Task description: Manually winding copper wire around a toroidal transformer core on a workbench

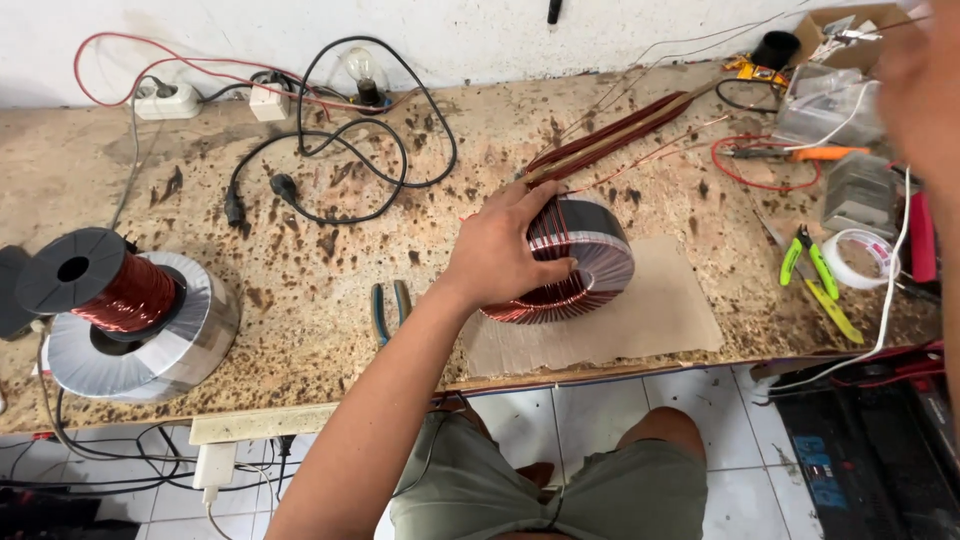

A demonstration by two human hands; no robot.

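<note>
We pressed our left hand [505, 255], fingers spread, on the coil [570, 262] to steady it on the cardboard [650, 320]; our right hand [915, 75] was blurred at the edge, so its grip we could not tell; the wire [620, 130] ran taut toward it.

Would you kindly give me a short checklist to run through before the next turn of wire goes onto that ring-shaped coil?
1. Coil steadied: ok. The left hand rests on top of the toroidal coil.
2. Coil on padding: ok. It sits on the cardboard sheet on the workbench.
3. Wire in hand: cannot tell. The right hand is raised at the frame edge, blurred.
4. Wire path free: ok. The copper wire strands run from the coil toward the right hand without crossing tools.
5. Cutters nearby: ok. The green-handled cutters lie to the right of the cardboard.
</note>
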